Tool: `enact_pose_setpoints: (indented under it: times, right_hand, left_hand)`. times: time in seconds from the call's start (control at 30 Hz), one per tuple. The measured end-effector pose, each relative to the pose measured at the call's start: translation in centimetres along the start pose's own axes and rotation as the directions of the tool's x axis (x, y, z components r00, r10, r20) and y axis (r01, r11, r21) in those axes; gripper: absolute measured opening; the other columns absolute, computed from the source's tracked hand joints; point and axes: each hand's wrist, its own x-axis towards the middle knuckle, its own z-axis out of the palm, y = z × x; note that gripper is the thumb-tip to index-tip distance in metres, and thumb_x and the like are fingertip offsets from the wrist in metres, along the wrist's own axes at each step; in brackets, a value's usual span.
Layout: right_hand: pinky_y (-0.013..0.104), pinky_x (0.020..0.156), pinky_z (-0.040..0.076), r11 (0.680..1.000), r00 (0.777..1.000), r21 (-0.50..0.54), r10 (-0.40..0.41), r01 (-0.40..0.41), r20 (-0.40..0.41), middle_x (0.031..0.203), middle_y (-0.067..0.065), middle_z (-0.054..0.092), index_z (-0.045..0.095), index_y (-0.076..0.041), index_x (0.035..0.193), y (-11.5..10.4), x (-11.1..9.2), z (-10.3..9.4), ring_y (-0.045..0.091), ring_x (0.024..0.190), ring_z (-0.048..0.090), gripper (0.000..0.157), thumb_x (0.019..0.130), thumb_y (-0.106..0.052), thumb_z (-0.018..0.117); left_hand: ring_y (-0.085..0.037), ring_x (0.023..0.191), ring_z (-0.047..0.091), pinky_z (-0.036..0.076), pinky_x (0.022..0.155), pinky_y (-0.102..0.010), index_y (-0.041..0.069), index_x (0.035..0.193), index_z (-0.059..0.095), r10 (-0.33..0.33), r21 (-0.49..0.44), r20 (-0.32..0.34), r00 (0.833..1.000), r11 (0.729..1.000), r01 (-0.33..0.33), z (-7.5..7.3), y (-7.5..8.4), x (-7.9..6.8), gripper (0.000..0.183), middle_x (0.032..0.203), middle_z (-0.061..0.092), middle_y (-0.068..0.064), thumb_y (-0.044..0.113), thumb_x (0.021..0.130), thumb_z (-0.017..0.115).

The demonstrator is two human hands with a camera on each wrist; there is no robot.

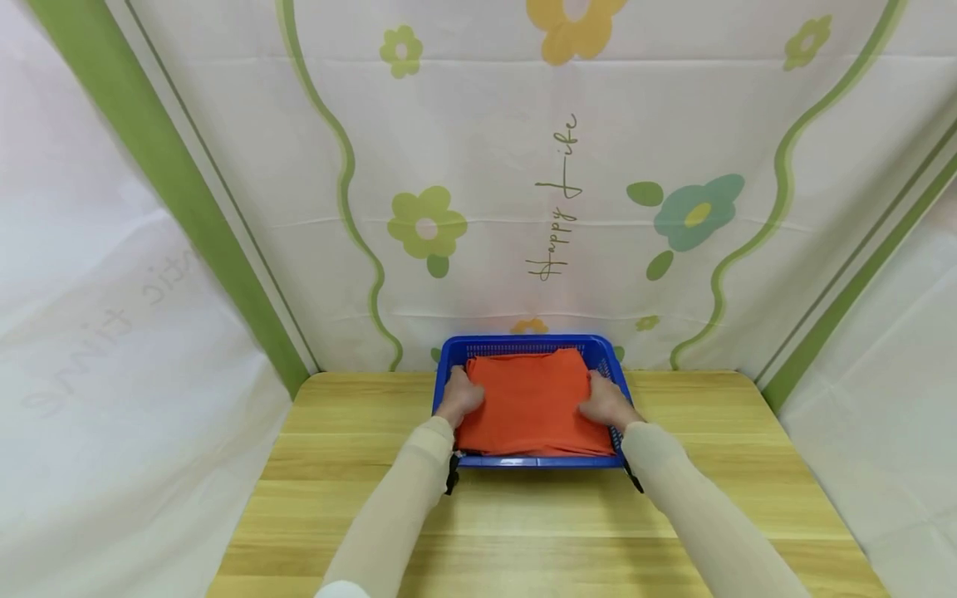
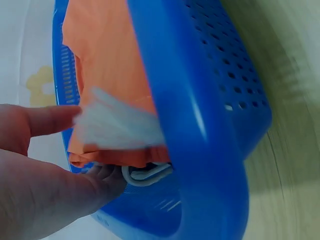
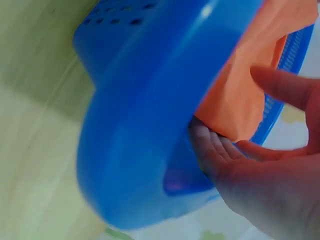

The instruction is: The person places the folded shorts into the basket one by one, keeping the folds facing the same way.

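Observation:
A folded orange cloth (image 1: 531, 407) lies inside a blue plastic basket (image 1: 534, 462). My left hand (image 1: 461, 394) holds the cloth's left side, thumb above and fingers tucked under its edge. At the opposite side my right hand (image 1: 607, 402) holds it likewise, its fingers (image 3: 215, 148) reaching below the cloth and its thumb over the top. The left wrist view shows a blurred whitish strip (image 2: 120, 124) across the cloth's edge and a pale cord loop (image 2: 147, 176) beneath. Parts of the fingers are hidden under the cloth.
The basket stands at the back of a wood-grain table (image 1: 531, 531), close to a white curtain (image 1: 493, 149) printed with flowers and lettering. More white fabric hangs on both sides. The basket's raised rim and perforated walls surround the cloth.

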Motion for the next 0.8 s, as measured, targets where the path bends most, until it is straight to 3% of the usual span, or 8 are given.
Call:
enact_pose_setpoints:
  times: [0.07,0.13,0.2,0.33,0.4,0.53,0.63,0.8]
  right_hand:
    - [0.064,0.108,0.037,0.996,0.999,-0.075,-0.048,0.05,0.024,0.148,0.039,0.036,0.025,0.013,0.153,-0.3,-0.3,0.2,0.054,0.134,0.038,0.087,0.085,-0.009,0.075]
    - [0.067,0.11,0.031,0.988,0.995,-0.126,-0.084,0.091,0.058,0.153,0.039,0.029,0.025,0.009,0.156,-0.6,-0.8,0.3,0.056,0.14,0.029,0.093,0.086,-0.018,0.08]
    - [0.069,0.111,0.029,0.977,0.988,-0.171,-0.112,0.129,0.107,0.157,0.036,0.025,0.027,0.004,0.157,-0.8,-1.3,0.4,0.056,0.143,0.023,0.096,0.086,-0.027,0.083]
    - [0.069,0.111,0.029,0.949,0.965,-0.238,-0.161,0.209,0.206,0.157,0.032,0.031,0.035,-0.002,0.157,-1.1,-1.8,0.9,0.053,0.144,0.025,0.093,0.085,-0.036,0.084]
    - [0.068,0.111,0.029,0.938,0.958,-0.266,-0.157,0.221,0.241,0.156,0.031,0.033,0.037,-0.002,0.156,-1.0,-2.0,1.2,0.052,0.144,0.028,0.09,0.086,-0.038,0.082]
    - [0.066,0.114,0.027,0.925,0.957,-0.321,-0.116,0.202,0.267,0.157,0.03,0.033,0.037,-0.003,0.156,-0.6,-1.7,2.1,0.05,0.145,0.027,0.088,0.088,-0.039,0.08]
    - [0.066,0.115,0.025,0.911,0.957,-0.359,-0.107,0.203,0.269,0.156,0.031,0.033,0.039,-0.001,0.155,-0.5,-1.4,2.6,0.051,0.145,0.027,0.086,0.089,-0.039,0.079]
    - [0.066,0.115,0.024,0.904,0.958,-0.376,-0.104,0.202,0.266,0.156,0.03,0.034,0.039,-0.001,0.154,-0.9,-1.4,2.7,0.05,0.145,0.027,0.085,0.089,-0.039,0.079]
  left_hand:
    - [-0.038,0.12,0.05,0.046,0.097,-0.049,-0.007,0.157,0.017,0.059,0.103,0.002,0.998,0.993,-0.059,0.0,0.1,-0.3,0.079,0.15,0.038,-0.032,-0.004,0.088,0.055]
    - [-0.041,0.126,0.048,0.046,0.099,-0.05,-0.005,0.158,0.017,0.124,0.261,0.026,0.992,0.957,-0.126,0.1,0.5,-0.7,0.086,0.152,0.034,-0.033,-0.003,0.084,0.061]
    - [-0.045,0.131,0.045,0.043,0.105,-0.053,-0.003,0.157,0.024,0.189,0.476,0.082,0.979,0.855,-0.205,0.2,0.9,-1.2,0.087,0.153,0.033,-0.032,0.005,0.084,0.07]
    - [-0.042,0.138,0.041,0.037,0.112,-0.056,0.004,0.149,0.047,0.19,0.757,0.244,0.951,0.576,-0.309,0.3,1.6,-2.7,0.084,0.152,0.039,-0.024,0.03,0.08,0.087]
    - [-0.038,0.137,0.043,0.036,0.112,-0.056,0.008,0.138,0.058,0.141,0.801,0.299,0.944,0.501,-0.329,0.4,1.8,-3.5,0.076,0.147,0.046,-0.019,0.038,0.076,0.09]
    - [-0.033,0.13,0.048,0.04,0.109,-0.053,0.01,0.127,0.064,0.082,0.832,0.324,0.943,0.449,-0.325,0.6,1.5,-4.2,0.065,0.136,0.053,-0.015,0.041,0.075,0.091]
    - [-0.032,0.129,0.05,0.041,0.108,-0.051,0.009,0.135,0.06,0.097,0.847,0.31,0.946,0.423,-0.321,0.8,1.0,-4.0,0.074,0.137,0.053,-0.015,0.043,0.076,0.09]
    - [-0.033,0.129,0.05,0.04,0.109,-0.052,0.007,0.138,0.058,0.11,0.846,0.31,0.944,0.422,-0.326,1.0,0.4,-3.5,0.08,0.138,0.052,-0.016,0.044,0.075,0.09]
